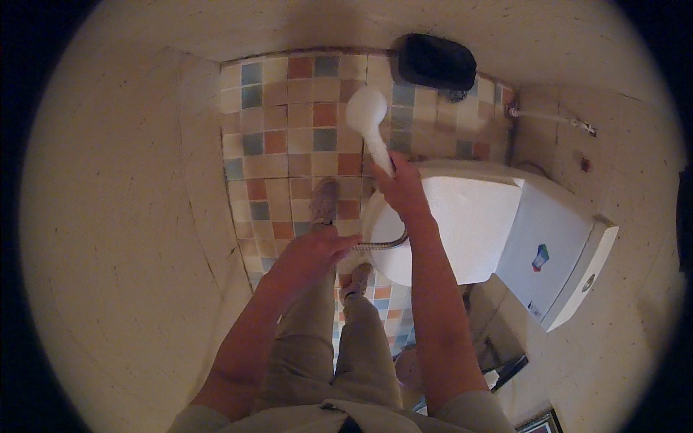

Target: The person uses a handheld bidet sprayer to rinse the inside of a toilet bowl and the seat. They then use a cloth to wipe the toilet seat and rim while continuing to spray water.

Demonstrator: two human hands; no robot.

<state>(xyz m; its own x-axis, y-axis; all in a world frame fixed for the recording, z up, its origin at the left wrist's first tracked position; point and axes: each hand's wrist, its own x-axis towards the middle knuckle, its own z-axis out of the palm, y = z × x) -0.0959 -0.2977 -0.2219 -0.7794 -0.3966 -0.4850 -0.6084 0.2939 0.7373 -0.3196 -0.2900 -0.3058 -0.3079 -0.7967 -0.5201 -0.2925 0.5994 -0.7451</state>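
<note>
My right hand [403, 187] grips the handle of a white handheld shower head [367, 111], which points away from me over the tiled floor. From the handle a flexible metal shower hose [381, 245] bends down and runs left. My left hand [319, 251] has its fingers closed around that hose, lower and to the left of the other hand. Right beside my right forearm is a white toilet with its lid [468, 227] down; part of the lid's near side is hidden by the arm.
The toilet's white cistern [547, 260] stands at the right wall. A dark bin or basket [437, 62] sits at the far wall. A pipe with a valve [582, 126] runs along the right wall. Multicoloured floor tiles [325, 139] lie around my shoes [324, 201].
</note>
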